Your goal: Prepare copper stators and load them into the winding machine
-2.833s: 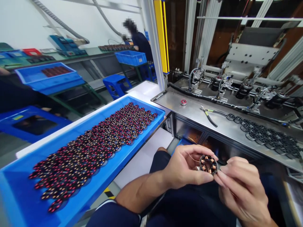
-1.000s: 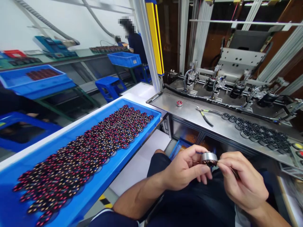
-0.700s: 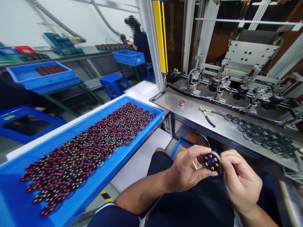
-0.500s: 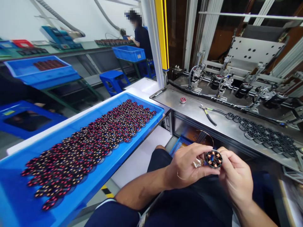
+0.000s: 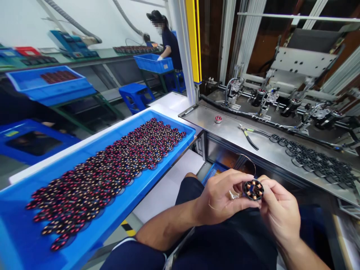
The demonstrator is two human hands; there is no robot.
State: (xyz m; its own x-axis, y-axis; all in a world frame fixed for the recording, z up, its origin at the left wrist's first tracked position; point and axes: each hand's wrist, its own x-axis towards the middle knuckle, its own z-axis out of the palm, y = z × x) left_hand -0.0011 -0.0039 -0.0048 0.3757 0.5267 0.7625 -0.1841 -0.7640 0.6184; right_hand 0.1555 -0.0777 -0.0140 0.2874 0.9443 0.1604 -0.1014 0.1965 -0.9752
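Note:
Between my two hands sits a motor stator (image 5: 253,189), a black ring with copper coils inside, its open face turned up toward me. My left hand (image 5: 222,195) grips its left side between thumb and fingers. The fingers of my right hand (image 5: 278,202) are closed on its right edge. A thin loose wire (image 5: 249,159) curves up from behind the stator. Something shiny, perhaps more wire, shows inside my left palm; what it is I cannot make out.
A blue tray (image 5: 17,240) full of stators stands at left. On the metal bench lie pliers (image 5: 249,138), a red-coiled stator (image 5: 218,119) and several black ring frames (image 5: 315,161). Behind is a winding machine (image 5: 292,101). A co-worker (image 5: 171,45) is at the far bench.
My hands keep hold of the stator, which has turned slightly. The co-worker's arm has moved down to the blue bin. A plate on the machine has shifted slightly downward.

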